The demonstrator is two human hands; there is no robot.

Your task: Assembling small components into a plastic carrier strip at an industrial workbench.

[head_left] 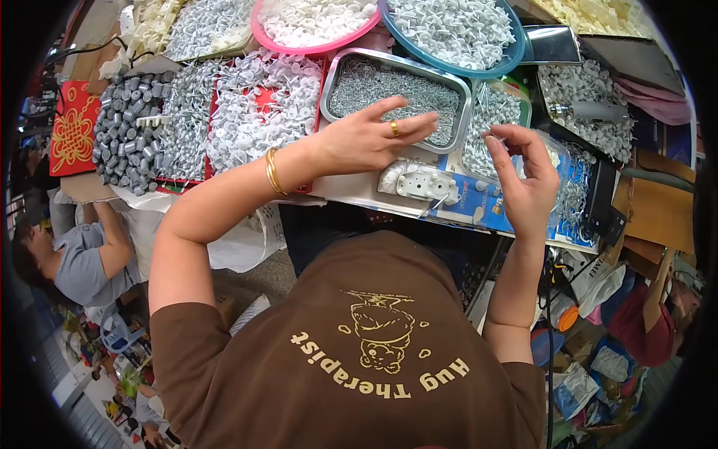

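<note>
My left hand (378,135) reaches over the metal tray (327,105) of small metal pins or screws, its fingers stretched out and apart. I see nothing held in it; its thumb side is partly hidden. To the right, my right hand (529,168) is raised with thumb and index fingertip brought together. Whatever lies between those fingertips is too small to make out. Between the hands, near the table edge, lies a white plastic housing (426,187) with round bosses. Just beyond my right hand, a container of small white-and-metal parts (490,112) is partly covered by my fingers.
Around the tray stand a red box of white-headed parts (262,112), grey cylindrical parts (127,112), a pink-rimmed basin (258,30) and a blue basin (449,69). At right are a dark box (587,90) of white parts and metal pieces (574,194). Other people sit farther off.
</note>
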